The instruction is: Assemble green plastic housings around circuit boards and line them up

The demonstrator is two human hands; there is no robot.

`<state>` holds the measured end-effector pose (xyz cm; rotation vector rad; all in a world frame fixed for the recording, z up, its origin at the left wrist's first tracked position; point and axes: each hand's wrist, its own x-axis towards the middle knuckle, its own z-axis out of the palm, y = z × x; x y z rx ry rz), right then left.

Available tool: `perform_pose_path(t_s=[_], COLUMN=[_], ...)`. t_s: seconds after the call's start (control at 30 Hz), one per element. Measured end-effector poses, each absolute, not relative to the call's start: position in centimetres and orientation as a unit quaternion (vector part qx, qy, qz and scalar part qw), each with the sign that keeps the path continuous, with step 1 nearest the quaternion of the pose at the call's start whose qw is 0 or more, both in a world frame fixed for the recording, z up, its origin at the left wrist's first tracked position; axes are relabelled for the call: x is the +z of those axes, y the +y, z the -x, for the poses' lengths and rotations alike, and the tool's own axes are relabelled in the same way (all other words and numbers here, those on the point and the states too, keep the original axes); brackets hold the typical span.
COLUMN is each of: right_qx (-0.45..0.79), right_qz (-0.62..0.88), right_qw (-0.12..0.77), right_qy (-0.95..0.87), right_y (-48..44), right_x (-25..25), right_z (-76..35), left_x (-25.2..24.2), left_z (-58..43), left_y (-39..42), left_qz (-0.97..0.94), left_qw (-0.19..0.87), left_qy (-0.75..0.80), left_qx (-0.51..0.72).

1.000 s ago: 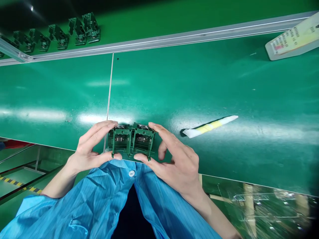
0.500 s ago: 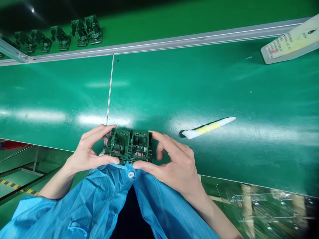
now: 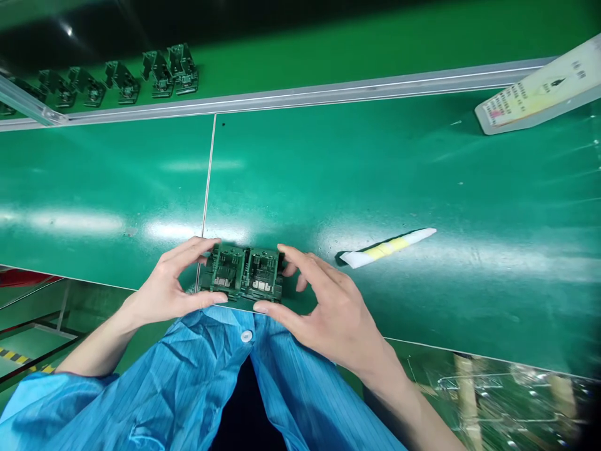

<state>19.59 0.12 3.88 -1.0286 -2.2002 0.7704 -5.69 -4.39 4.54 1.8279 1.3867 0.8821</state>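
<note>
Both my hands hold a pair of joined dark green plastic parts point(image 3: 245, 273) just above the near edge of the green bench point(image 3: 328, 175). My left hand point(image 3: 171, 285) pinches the left part between thumb and fingers. My right hand point(image 3: 323, 307) pinches the right part the same way, thumb at the near side and index finger on the far side. The parts lie flat, their open tops facing up.
A white stick with a yellow band point(image 3: 387, 248) lies on the bench to the right. A row of several similar green parts point(image 3: 126, 78) stands beyond a metal rail point(image 3: 328, 91). A printed card point(image 3: 539, 91) sits at the far right. My blue coat point(image 3: 188, 388) is below.
The joined parts have been tipped from standing on edge to lying flat in my hands. The view has shifted slightly downward.
</note>
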Motion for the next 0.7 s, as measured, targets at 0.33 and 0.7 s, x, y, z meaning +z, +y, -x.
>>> perform_pose_path(t_s=[0.33, 0.7], right_qx=[0.019, -0.02], right_qz=[0.2, 0.117], right_qw=[0.39, 0.304], right_qy=[-0.899, -0.945], right_y=[5.4, 6.6], right_x=[6.9, 7.6], right_z=[-22.4, -24.1], left_x=[7.3, 8.7], left_z=[9.4, 9.4], left_y=[2.1, 3.7], left_qz=[-0.882, -0.904], left_qw=[-0.239, -0.261], left_qy=[0.218, 0.139], left_qx=[0.341, 0.309])
